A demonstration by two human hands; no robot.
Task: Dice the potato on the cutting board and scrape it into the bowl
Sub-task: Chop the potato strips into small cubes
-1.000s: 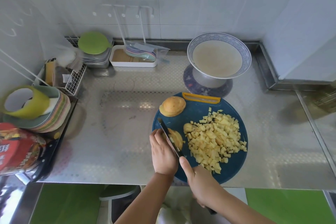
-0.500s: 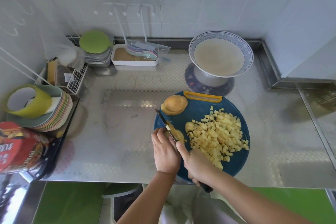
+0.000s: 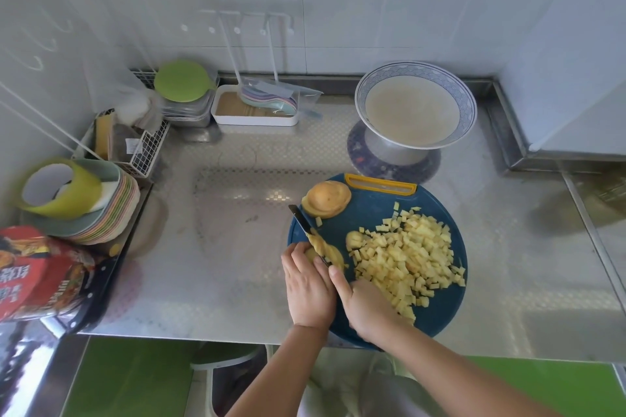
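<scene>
A round dark blue cutting board lies at the counter's front edge. A heap of diced potato covers its right half. A thick potato piece rests at its back left rim. My left hand holds down a small potato piece at the board's left. My right hand grips a black-bladed knife, forefinger along its spine, the blade set in that piece. The blue-rimmed white bowl stands empty behind the board.
At the back sit a white tray with spoons and a green-lidded stack of metal trays. A wire basket, stacked plates with a green cup and a red packet crowd the left side.
The knife and my right hand have slid forward along the small potato piece, and the blade is now lower in it. My left hand stays on the piece.
</scene>
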